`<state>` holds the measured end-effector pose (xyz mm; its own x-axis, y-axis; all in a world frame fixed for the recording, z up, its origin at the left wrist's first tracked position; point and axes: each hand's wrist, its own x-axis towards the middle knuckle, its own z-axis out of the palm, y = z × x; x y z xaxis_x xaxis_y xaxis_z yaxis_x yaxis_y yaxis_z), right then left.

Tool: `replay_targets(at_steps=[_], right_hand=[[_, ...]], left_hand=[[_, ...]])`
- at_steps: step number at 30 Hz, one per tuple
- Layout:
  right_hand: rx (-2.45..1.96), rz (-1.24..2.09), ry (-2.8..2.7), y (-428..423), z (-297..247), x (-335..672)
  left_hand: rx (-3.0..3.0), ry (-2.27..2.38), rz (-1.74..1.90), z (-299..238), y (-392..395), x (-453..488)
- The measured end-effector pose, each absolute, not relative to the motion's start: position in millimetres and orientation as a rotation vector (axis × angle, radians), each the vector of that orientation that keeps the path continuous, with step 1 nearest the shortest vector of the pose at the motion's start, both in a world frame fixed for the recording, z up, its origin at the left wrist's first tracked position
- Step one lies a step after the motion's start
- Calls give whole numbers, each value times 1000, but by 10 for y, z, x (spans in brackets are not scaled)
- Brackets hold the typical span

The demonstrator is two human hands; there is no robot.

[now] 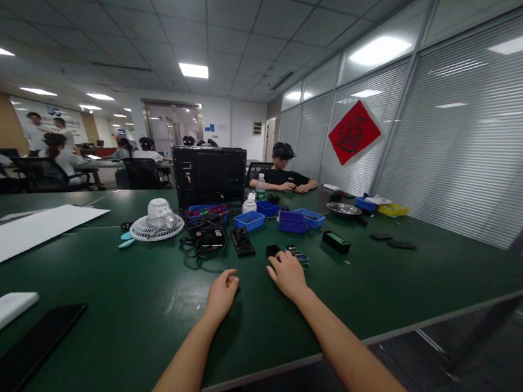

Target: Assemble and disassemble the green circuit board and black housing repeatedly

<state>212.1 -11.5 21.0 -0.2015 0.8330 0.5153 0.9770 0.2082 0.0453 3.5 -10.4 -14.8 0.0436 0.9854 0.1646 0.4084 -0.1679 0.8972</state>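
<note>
currently, the right hand [289,273] is over the near-middle part of the green table [166,358], with its fingertips at a small black piece [272,251] and its far side beside a group of circuit boards [300,257]. the black piece lies just beyond the fingers, to the left of the boards. the fingers are bent downward; whether they grip the piece cannot be told.

the left hand [223,293] is to the left, apart from the right hand, with its fingers loosely curled and the thumb close to the index finger. whether anything is pinched there cannot be told. the nearest item is a black device with a raised part [242,242], located beyond the hand and slightly to the right.

a black box with a green top [336,241] stands to the right of the boards. a black adapter with tangled cables [207,240] lies to the left of the device. farther away are a blue tray [250,222], a white fan [158,221] at left and a metal bowl [344,210] at right.
</note>
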Motion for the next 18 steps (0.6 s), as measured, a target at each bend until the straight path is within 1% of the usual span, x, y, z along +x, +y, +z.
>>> replay_targets(at_steps=[3, 6, 8, 13, 18], right_hand=[[-1775, -389, -1794, -73, 255, 2289], [-1955, -269, -1406, -14, 288, 2567], [-2079, -175, -1261, 27, 295, 2739], [-2258, 133, -1254, 138, 243, 2895], [-2263, 278, -1363, 198, 177, 2825]], left_hand=[[1656, 1424, 1098, -135, -112, 42], [1664, 1441, 1080, -100, -136, 48], [1688, 1466, 1055, -80, -151, 51], [1785, 1563, 960, -61, -171, 122], [2023, 1550, 861, 44, -211, 457]])
